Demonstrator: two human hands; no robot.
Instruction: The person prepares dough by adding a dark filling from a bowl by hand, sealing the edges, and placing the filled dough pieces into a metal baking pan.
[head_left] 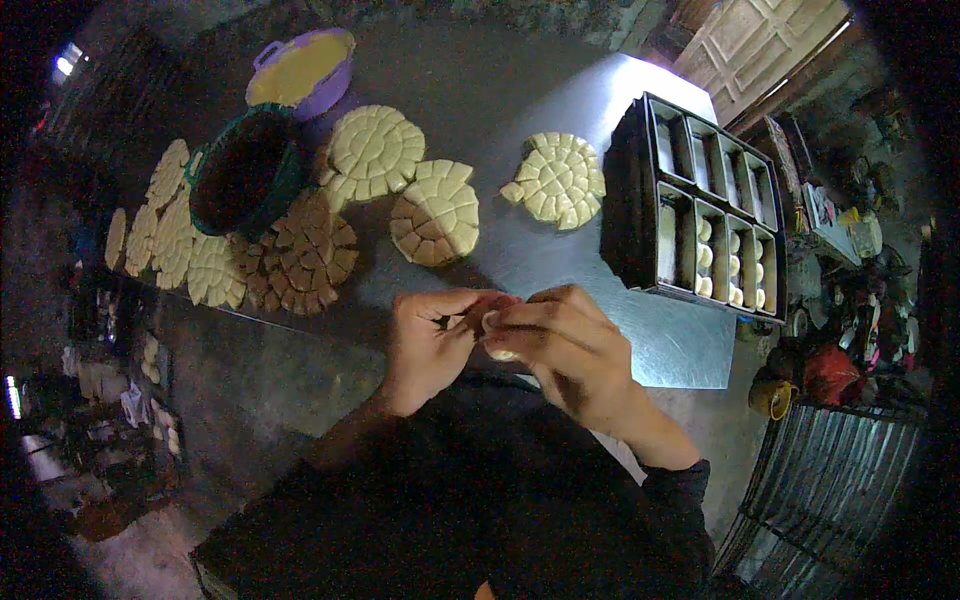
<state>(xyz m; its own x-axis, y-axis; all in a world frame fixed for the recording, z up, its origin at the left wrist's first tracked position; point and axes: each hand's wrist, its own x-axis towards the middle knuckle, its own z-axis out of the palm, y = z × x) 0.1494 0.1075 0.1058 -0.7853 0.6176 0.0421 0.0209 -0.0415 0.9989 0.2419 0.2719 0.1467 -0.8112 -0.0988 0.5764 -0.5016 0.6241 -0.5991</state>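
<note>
Dough (503, 354) pinched in right grip (572, 335) (left grip (428, 345), cannot tell); green basin (278, 198) partly hides cut rounds (212, 270).

Site: bakery workroom, apparently small-scale. Evidence: scored dough rounds (377, 153) across metal table (470, 90), upper left to centre; small dough pieces (735, 265) inside compartmented baking tins (625, 190), right of frame. Bare floor (265, 400); corrugated metal sheeting (830, 490), lower right.

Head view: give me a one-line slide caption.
Left hand and right hand meet around a small pale piece at a metal table with cut dough rounds and loaf tins.
</note>
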